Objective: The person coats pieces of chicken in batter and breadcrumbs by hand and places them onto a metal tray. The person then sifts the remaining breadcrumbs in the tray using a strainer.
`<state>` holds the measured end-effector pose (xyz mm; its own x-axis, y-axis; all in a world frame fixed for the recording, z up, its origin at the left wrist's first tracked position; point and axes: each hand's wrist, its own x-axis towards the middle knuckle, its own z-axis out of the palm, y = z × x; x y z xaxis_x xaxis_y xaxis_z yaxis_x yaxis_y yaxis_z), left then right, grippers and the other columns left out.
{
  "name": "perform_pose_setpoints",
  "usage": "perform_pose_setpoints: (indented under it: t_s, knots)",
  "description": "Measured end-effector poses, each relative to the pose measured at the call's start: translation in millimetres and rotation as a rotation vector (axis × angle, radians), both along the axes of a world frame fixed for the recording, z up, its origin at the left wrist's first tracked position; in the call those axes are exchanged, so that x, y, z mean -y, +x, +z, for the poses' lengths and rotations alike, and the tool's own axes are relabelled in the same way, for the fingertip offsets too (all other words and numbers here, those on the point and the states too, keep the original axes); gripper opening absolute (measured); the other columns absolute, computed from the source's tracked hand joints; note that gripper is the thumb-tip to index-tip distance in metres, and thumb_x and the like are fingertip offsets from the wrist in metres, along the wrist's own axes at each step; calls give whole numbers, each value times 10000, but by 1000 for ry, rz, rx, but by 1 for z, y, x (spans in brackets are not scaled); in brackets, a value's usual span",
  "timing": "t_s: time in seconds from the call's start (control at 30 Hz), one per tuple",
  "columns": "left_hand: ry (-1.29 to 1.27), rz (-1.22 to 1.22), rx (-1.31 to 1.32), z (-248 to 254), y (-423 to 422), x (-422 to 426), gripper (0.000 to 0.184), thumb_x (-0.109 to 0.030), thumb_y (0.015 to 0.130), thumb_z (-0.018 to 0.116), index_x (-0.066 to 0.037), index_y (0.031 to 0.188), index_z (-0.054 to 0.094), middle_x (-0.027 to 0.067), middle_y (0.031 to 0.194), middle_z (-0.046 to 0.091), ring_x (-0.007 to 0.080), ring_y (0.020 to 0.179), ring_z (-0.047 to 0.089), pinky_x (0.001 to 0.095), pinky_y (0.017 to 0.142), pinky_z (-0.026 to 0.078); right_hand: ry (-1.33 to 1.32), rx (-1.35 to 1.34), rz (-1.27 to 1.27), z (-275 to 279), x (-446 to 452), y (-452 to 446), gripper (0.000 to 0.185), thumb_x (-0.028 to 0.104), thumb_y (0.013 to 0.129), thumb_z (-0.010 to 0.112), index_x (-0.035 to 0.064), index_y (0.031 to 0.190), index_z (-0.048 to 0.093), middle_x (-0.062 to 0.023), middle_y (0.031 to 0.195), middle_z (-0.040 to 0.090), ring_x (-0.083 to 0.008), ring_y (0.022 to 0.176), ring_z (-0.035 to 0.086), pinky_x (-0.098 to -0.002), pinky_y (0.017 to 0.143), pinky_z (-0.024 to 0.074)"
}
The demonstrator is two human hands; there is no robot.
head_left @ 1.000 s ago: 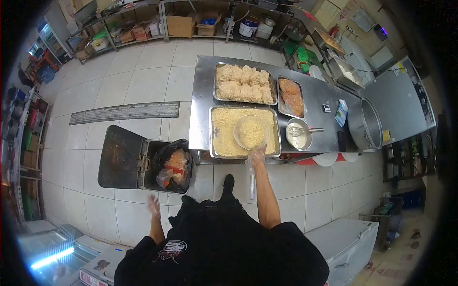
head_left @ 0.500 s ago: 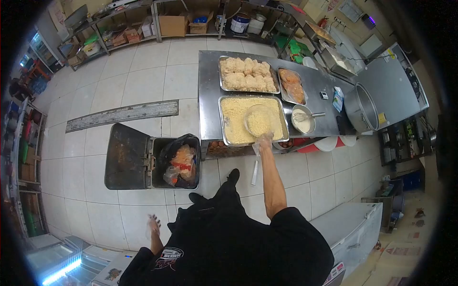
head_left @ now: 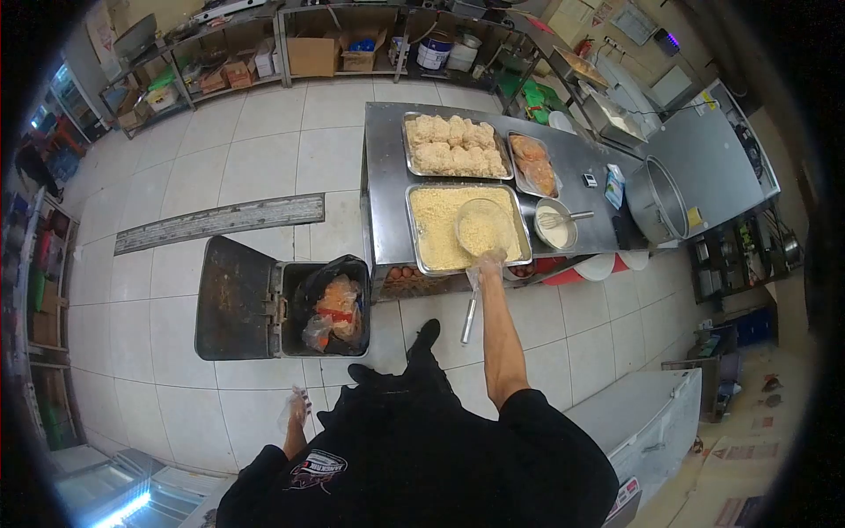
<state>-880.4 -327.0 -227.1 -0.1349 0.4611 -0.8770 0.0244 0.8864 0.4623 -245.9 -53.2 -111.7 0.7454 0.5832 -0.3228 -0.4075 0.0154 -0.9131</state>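
My right hand [head_left: 489,260], in a clear plastic glove, is closed round the handle of a mesh strainer [head_left: 481,231]. Pale yellow crumbs show in the strainer, which sits over a metal tray [head_left: 410,231] spread with the same crumbs [head_left: 436,216]. Out to the left, above the floor, my left hand [head_left: 299,407], also gloved, has its fingers apart and holds nothing. Behind the crumb tray lies a tray of crumb-coated pieces [head_left: 456,145]. To its right are a tray of orange-brown pieces [head_left: 534,163] and a bowl of whitish liquid [head_left: 554,233] with a whisk [head_left: 576,216].
A bin [head_left: 330,312] with its lid [head_left: 236,299] swung back stands left of the steel table [head_left: 387,158]. A large pot [head_left: 660,202] is at the table's right end. Eggs [head_left: 405,274] sit below the tabletop. A chest freezer [head_left: 634,414] stands behind right.
My left hand has shifted slightly right, its fingers still spread. The strainer sits a little lower in view, along with a small camera shift; my right hand keeps its hold.
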Motion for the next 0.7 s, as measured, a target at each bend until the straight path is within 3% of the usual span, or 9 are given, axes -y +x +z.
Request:
perform_pose_setpoints:
  t_s: [0.07, 0.2, 0.27, 0.3, 0.47, 0.5, 0.53, 0.6, 0.7]
  knots:
    - [-16, 24, 3, 0, 0, 4, 808, -706, 877, 239, -70, 1332, 441, 114, 1284, 515, 276, 980, 552, 439, 805, 427, -1, 65, 313, -11, 4, 15, 451, -46, 793, 553, 209, 1119, 374, 11, 798, 445, -126, 541, 476, -262, 425, 431]
    - [5, 56, 6, 10, 2, 11, 785, -684, 892, 233, -75, 1350, 421, 137, 1313, 495, 293, 1018, 550, 457, 819, 428, 90, -129, 148, -94, -11, 58, 451, 9, 822, 581, 224, 1163, 380, 8, 812, 468, -131, 563, 499, -277, 451, 453]
    - [17, 68, 16, 19, -3, 10, 760, -663, 905, 236, -85, 1374, 393, 155, 1345, 467, 326, 1084, 532, 486, 861, 420, 268, 677, 411, -127, -18, 73, 57, 160, 864, 520, 212, 888, 524, 28, 655, 439, -104, 546, 486, -297, 449, 409]
    - [50, 72, 23, 21, -3, 12, 750, -653, 912, 233, -93, 1394, 364, 161, 1376, 435, 351, 1132, 511, 503, 901, 402, 344, 941, 473, -131, -19, 75, 110, 210, 878, 499, 208, 797, 573, 35, 603, 430, -96, 540, 481, -304, 448, 394]
    - [63, 138, 77, 16, -5, 15, 754, -654, 911, 235, -100, 1415, 327, 163, 1412, 395, 383, 1175, 481, 507, 937, 374, 583, -490, 249, -122, -9, 82, 429, 134, 892, 552, 162, 1271, 352, -8, 792, 505, -125, 566, 510, -269, 464, 458]
    - [76, 146, 81, 8, -5, 18, 763, -660, 907, 234, -99, 1416, 326, 167, 1415, 390, 391, 1186, 470, 516, 948, 365, 577, -486, 257, -108, -11, 70, 429, 134, 892, 552, 162, 1271, 352, -8, 792, 505, -125, 566, 510, -269, 464, 458]
    - [91, 154, 84, 2, -4, 19, 772, -667, 903, 234, -98, 1416, 325, 171, 1418, 385, 400, 1197, 459, 524, 958, 356, 320, -24, 174, -81, -14, 43, 173, 205, 899, 524, 173, 1045, 436, 8, 684, 459, -117, 554, 501, -258, 449, 431]
    - [79, 161, 103, -7, 0, 17, 783, -675, 898, 231, -97, 1418, 322, 175, 1420, 381, 404, 1203, 451, 531, 966, 347, 56, 439, 82, -16, -9, -1, 129, 276, 907, 496, 184, 820, 520, 24, 577, 412, -109, 542, 492, -248, 433, 403]
    - [67, 179, 136, -23, 10, 18, 798, -686, 892, 226, -96, 1422, 315, 181, 1424, 372, 412, 1213, 438, 543, 981, 331, 106, -214, 17, 25, 4, -13, 185, 343, 900, 491, 178, 823, 524, 26, 575, 393, -115, 492, 470, -253, 412, 387]
